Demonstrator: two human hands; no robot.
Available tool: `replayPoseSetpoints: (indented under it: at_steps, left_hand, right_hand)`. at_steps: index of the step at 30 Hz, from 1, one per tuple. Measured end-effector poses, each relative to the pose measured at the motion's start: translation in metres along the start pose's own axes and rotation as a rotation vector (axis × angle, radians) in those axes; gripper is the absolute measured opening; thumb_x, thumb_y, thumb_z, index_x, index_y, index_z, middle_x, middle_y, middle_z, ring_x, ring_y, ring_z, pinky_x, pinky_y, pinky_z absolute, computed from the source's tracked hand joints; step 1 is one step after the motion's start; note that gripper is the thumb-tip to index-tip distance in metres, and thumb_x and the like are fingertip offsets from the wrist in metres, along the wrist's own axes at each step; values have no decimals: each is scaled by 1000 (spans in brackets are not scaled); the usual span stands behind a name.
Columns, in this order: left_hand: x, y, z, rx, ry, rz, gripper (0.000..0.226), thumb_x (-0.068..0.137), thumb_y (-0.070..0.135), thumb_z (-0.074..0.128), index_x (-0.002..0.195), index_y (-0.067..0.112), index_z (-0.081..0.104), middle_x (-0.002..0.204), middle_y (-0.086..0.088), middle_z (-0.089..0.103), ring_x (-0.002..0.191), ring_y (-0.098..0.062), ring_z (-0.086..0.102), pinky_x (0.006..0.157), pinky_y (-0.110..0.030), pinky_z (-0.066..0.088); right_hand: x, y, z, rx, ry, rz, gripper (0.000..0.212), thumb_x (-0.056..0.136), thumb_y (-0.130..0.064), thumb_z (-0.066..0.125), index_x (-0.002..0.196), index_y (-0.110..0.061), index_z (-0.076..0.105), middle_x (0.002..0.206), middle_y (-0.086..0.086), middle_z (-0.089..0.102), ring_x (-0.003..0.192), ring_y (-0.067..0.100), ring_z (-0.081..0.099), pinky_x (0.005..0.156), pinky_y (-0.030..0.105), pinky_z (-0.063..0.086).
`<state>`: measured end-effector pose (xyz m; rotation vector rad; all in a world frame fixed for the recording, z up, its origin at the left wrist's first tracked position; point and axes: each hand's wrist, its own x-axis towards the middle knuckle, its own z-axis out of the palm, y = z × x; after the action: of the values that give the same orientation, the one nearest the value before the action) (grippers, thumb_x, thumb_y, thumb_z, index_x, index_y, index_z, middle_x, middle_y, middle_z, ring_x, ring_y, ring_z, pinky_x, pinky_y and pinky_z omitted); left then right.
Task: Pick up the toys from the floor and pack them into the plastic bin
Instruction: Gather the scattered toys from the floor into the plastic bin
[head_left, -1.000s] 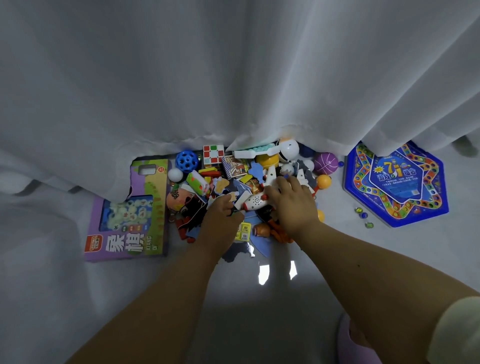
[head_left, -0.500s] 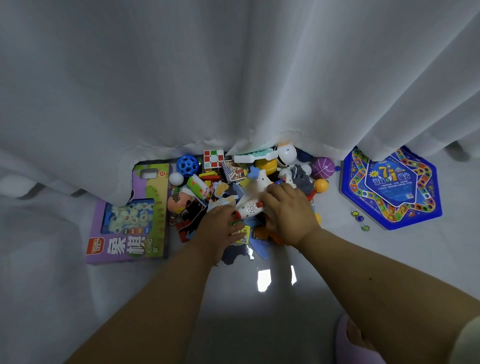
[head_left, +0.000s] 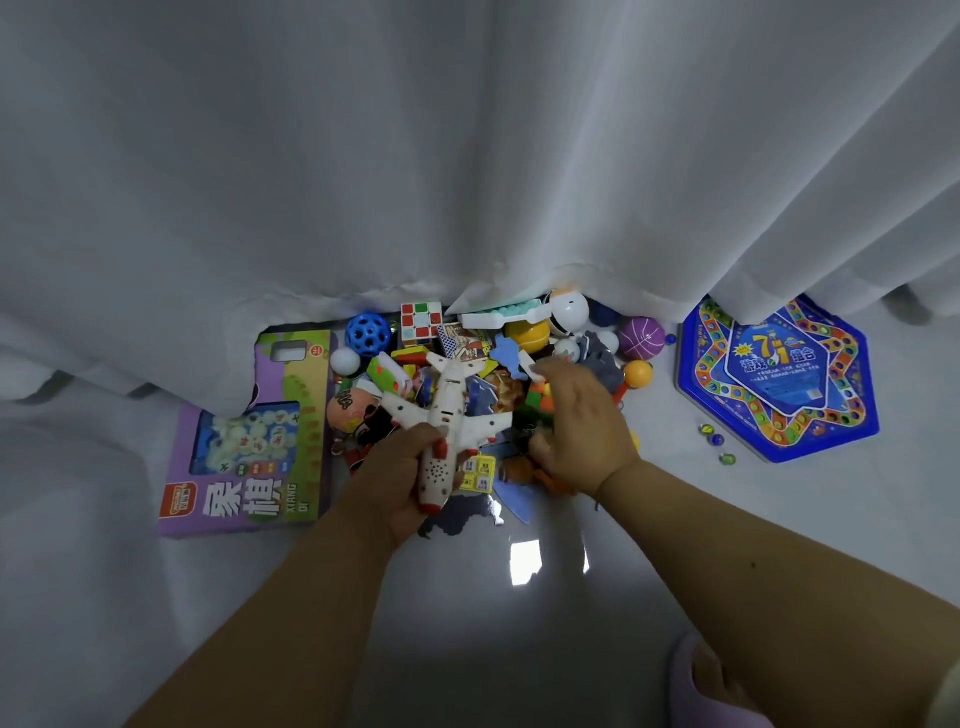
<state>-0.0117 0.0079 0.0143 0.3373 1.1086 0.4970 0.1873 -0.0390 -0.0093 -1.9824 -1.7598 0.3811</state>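
Barely begun: left hand (head_left: 400, 478) grips toy plane (head_left: 447, 431); right hand (head_left: 576, 415), fingers loosely bent, rests on toy pile (head_left: 467, 364); bin unseen.

The white curtain (head_left: 467, 156) covers the far edge of the toy pile (head_left: 483, 364) at twelve o'clock, the hexagonal game board's (head_left: 779, 379) upper corner, and the purple chess box's (head_left: 249, 436) top-left corner.

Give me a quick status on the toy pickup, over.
Left hand grips the toy airplane, lifted off the pile. Right hand reaching into the toy pile, holding nothing visible. No bin in view; curtain drapes over the pile's far edge.
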Motion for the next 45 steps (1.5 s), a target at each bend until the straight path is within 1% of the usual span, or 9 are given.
replayPoseSetpoints:
  at_steps: [7, 13, 20, 30, 35, 39, 41, 43, 45]
  left_hand:
    - [9, -7, -18, -1, 111, 98, 17, 89, 12, 60, 106, 12, 64, 80, -7, 71, 58, -15, 69, 45, -23, 52]
    - [16, -11, -29, -104, 152, 48, 15, 89, 12, 60, 103, 10, 64, 78, -8, 73, 57, -17, 68, 51, -26, 58]
    - [25, -5, -28, -200, 145, 27, 13, 90, 17, 58, 99, 10, 65, 89, -13, 70, 66, -21, 66, 59, -28, 58]
    - [25, -9, -17, -303, 102, -21, 26, 92, 21, 56, 116, 12, 60, 100, -13, 69, 78, -22, 64, 65, -31, 59]
    - [20, -9, -1, -257, -100, -139, 63, 59, 42, 78, 117, 20, 67, 107, -11, 68, 110, -35, 57, 86, -57, 51]
    - [17, -11, 34, -339, -331, -127, 58, 80, 45, 58, 130, 16, 59, 129, -15, 60, 118, -36, 57, 93, -60, 45]
    - [20, -15, 43, -395, -340, -104, 63, 76, 41, 68, 133, 16, 56, 133, -14, 58, 117, -33, 59, 94, -52, 47]
    - [23, -22, 46, -419, -350, -101, 84, 53, 34, 88, 130, 17, 59, 131, -13, 59, 112, -35, 62, 87, -49, 53]
    - [24, -31, 47, -406, -362, -144, 97, 40, 32, 94, 130, 19, 59, 130, -14, 60, 112, -37, 61, 83, -48, 55]
  right_hand:
    - [32, 23, 20, -307, -368, 313, 85, 75, -41, 73, 142, -13, 29, 146, 10, 33, 132, 30, 32, 101, 44, 39]
    - [38, 33, 38, -334, -355, 376, 65, 80, -15, 67, 135, -4, 35, 137, 19, 35, 126, 34, 34, 98, 40, 39]
    - [25, 44, 36, 45, -92, 397, 58, 74, -24, 72, 124, -8, 48, 118, 13, 51, 110, 28, 47, 81, 28, 37]
    - [25, 44, 26, 646, -29, 727, 34, 89, -21, 60, 121, -21, 50, 108, 2, 56, 95, 22, 56, 65, 23, 43]
    - [10, 9, 24, 815, 79, 718, 27, 84, -23, 65, 108, -30, 54, 108, 5, 59, 99, 25, 59, 78, 34, 53]
    - [-6, -27, 21, 597, -68, 381, 49, 77, -50, 55, 118, -24, 60, 115, 3, 61, 106, 19, 56, 92, 34, 47]
    - [-15, -18, 12, 343, 83, 258, 57, 80, -54, 41, 119, -17, 61, 109, 7, 65, 101, 22, 56, 89, 33, 42]
    - [-34, 17, -6, 40, 412, 414, 51, 83, -48, 43, 115, -14, 61, 104, 8, 65, 98, 26, 56, 85, 35, 40]
    - [-64, 71, -28, -262, 503, 868, 56, 86, -52, 45, 127, -14, 50, 118, 14, 58, 112, 31, 51, 92, 42, 39]
